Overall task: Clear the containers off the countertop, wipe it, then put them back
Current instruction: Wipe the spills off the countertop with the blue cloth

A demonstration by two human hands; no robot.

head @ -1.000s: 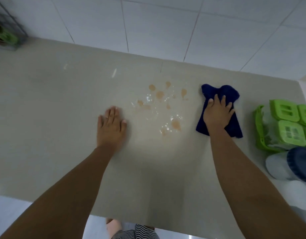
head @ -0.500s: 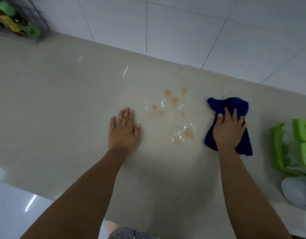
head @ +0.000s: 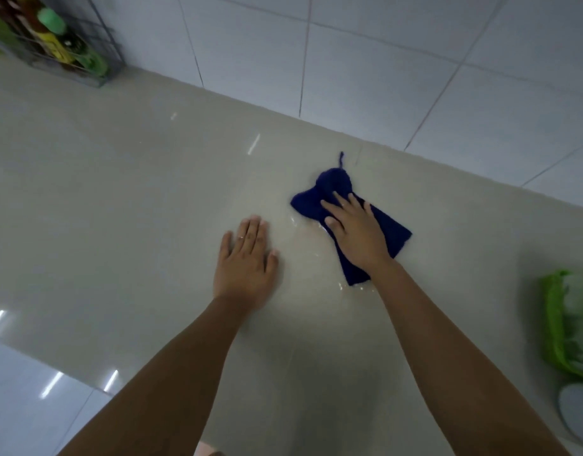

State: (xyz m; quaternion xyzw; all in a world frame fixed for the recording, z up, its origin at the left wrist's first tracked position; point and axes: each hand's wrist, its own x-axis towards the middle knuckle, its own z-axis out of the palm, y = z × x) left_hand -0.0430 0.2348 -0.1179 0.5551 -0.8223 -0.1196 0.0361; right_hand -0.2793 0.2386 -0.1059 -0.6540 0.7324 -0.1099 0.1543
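While you lean over it, the beige countertop [head: 119,199] fills most of the view, with the white tiled wall [head: 365,60] rising along its far edge. Taking the dark blue cloth [head: 392,232] as the reference mark, it lies flat on the countertop a little short of that wall, crumpled at its far end, with a thin loop of the same fabric trailing out toward the wall.

Your right hand [head: 356,232] is pressed palm-down on top of the cloth, fingers extended and slightly spread; they are not closed around the fabric, only bearing on it. Your left hand [head: 247,258] rests flat on the bare countertop just to the left of the cloth, apart from it, fingers straight and released, gripping nothing. A thin ring [head: 241,237] shows on one finger of that hand.

Well to the right of the cloth, at the frame's edge, sits a green-trimmed clear container [head: 569,324], with a pale rounded container [head: 579,413] just nearer you beside it; both are cut off by the frame, so their full shape cannot be told. Far to the left of the cloth, against the wall, a wire rack [head: 70,51] holds bottles with green caps.

Small glistening wet spots [head: 341,286] lie on the countertop along the cloth's left and near edges.
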